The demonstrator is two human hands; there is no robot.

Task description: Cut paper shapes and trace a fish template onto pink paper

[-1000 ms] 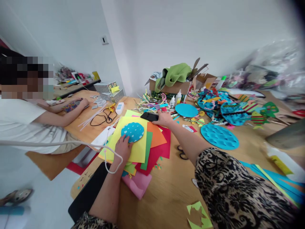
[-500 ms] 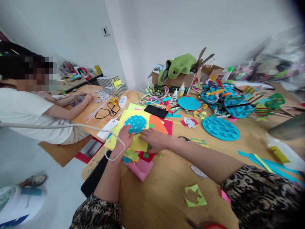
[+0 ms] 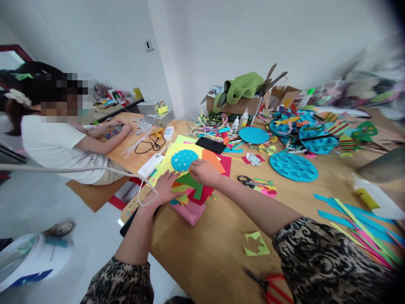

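Right hand (image 3: 205, 173) at rim of blue dotted disc (image 3: 183, 160); left hand (image 3: 163, 188) splayed.
Right fingers bunched, touching or nearly touching near-right rim; whether pinching, cannot tell. Left fingers spread over yellow paper (image 3: 165, 162), probably to steady it. Disc lies on this paper; black phone (image 3: 211, 145) just beyond.

A green cloth (image 3: 243, 88) lies over a cardboard box (image 3: 248, 104).

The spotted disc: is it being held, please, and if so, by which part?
The right hand is at the lower right edge of the disc; whether it grips it cannot be told.
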